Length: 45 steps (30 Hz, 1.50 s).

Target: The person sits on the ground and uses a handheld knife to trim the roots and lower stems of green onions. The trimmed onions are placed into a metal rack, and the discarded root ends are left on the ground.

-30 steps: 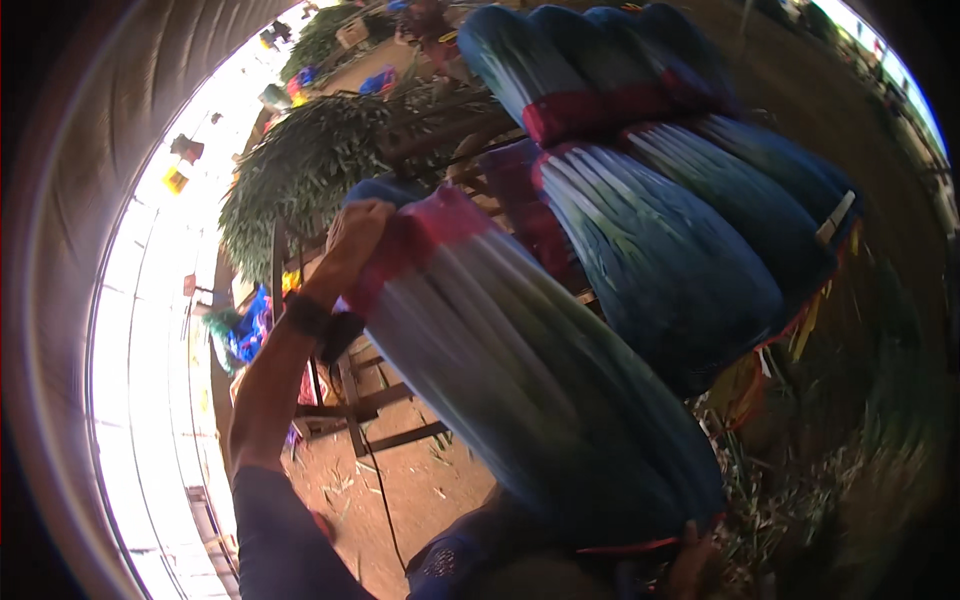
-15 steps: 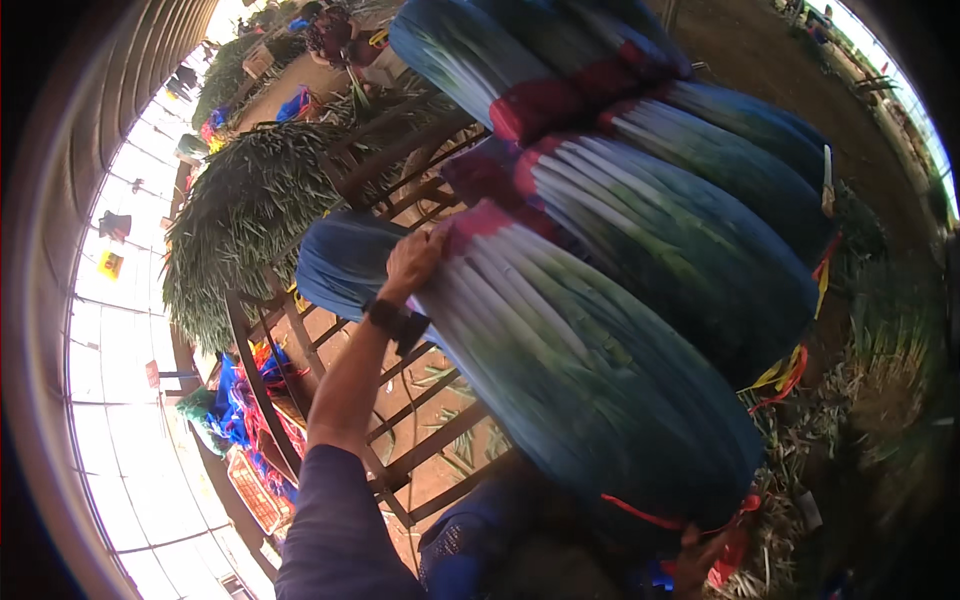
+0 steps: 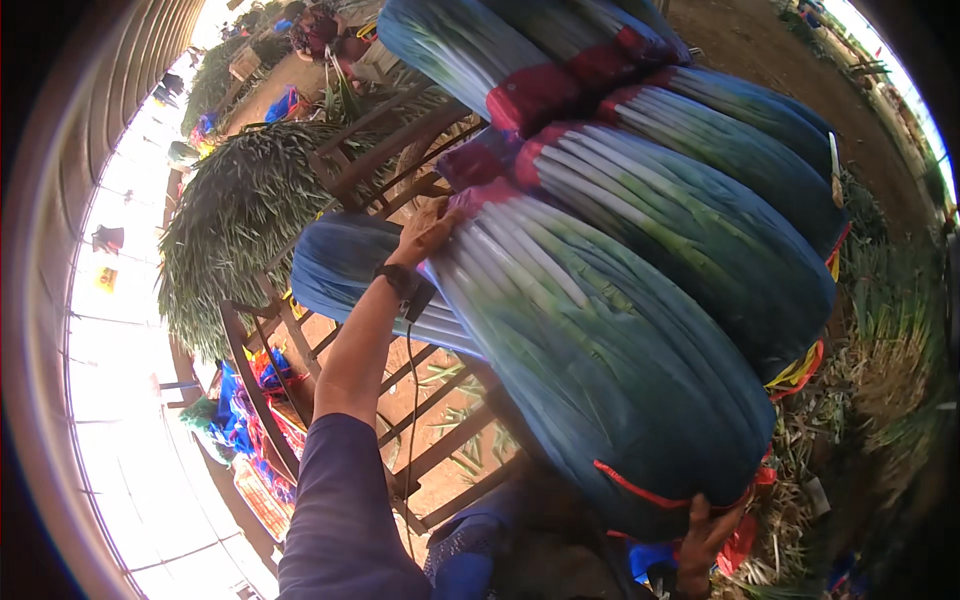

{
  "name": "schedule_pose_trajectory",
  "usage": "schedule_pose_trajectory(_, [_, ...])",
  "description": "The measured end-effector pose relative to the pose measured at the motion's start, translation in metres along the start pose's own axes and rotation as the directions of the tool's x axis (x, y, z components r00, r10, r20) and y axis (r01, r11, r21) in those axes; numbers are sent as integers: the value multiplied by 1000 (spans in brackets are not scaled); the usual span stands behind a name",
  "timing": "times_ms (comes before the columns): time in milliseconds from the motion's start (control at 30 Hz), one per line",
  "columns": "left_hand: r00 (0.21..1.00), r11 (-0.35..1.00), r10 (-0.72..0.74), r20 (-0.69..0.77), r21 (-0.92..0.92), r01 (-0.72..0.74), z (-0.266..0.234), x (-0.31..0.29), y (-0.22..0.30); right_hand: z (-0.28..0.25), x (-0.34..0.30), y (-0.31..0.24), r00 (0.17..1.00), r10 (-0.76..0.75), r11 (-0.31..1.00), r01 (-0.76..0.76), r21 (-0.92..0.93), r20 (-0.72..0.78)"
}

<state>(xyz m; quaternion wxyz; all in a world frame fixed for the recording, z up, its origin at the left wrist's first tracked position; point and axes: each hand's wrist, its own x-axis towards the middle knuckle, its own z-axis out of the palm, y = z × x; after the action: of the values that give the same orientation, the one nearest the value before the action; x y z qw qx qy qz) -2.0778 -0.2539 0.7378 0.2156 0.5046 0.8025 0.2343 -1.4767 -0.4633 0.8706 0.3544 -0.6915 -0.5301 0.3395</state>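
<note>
A long blue mesh sack of leeks (image 3: 610, 330) lies across the rack in front of me, white stalks toward its red end and green leaves toward its dark end. My left hand (image 3: 425, 232) grips the red end, with a dark band on the wrist. At the lower right, my right hand (image 3: 708, 535) holds the sack's dark end by its red-trimmed edge; part of the palm is hidden. Right behind lies a second leek sack (image 3: 690, 230), close against the first. Under my left forearm another blue mesh sack (image 3: 345, 265) rests on the rack.
The dark slatted rack (image 3: 440, 455) carries several more sacks at the back. A big heap of green leaves (image 3: 240, 215) stands at left, near an orange crate (image 3: 262, 495) and coloured netting. Loose leaves (image 3: 800, 470) litter the right side. A person (image 3: 318, 35) is far off.
The held sack's red end has shifted slightly right and up with my left hand. My right hand has come up onto the dark end and shows more clearly.
</note>
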Motion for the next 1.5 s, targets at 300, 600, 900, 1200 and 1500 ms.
schedule_pose_trajectory(300, [957,994,102,-271,69,-87,-27,-63,-21,-35,6,43,995,-93,996,93,-6,44])
schedule_pose_trajectory(600, [968,970,-241,75,43,239,15,-355,-145,-52,-25,60,931,-318,948,315,50,180])
schedule_pose_trajectory(900, [393,664,-608,690,170,728,224,-591,-67,-124,-19,199,784,-22,951,209,-230,621])
schedule_pose_trajectory(1200, [472,878,-335,816,90,470,343,-516,144,-267,-100,437,692,577,813,-539,-220,433])
schedule_pose_trajectory(1500, [409,933,-335,849,240,267,398,-366,333,-247,-181,521,761,562,705,-646,294,325])
